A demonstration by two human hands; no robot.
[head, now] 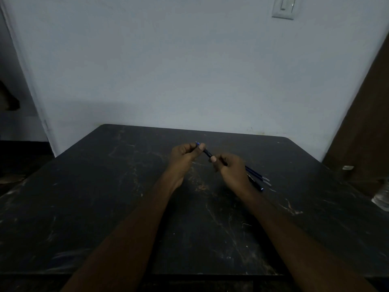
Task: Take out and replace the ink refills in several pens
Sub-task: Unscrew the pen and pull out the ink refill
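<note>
The pen (207,153) is held above the bench (105,207) at mid-frame: the left hand (185,153) pinches its tip end, the right hand (230,168) curls round the barrel. Pulled apart carelessly, a small part may drop unseen onto the dark bench beside the loose pens (257,180).

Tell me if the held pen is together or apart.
Seemingly together: the pen runs unbroken from left hand to right hand, both pinching it. The hands cover the rest; a loosened joint cannot be told.

Pens (255,178) partly hidden behind right hand (231,171); barrel print unreadable. Switch (284,7) cut off at 1 o'clock, clear object (382,197) at 3 o'clock.
</note>
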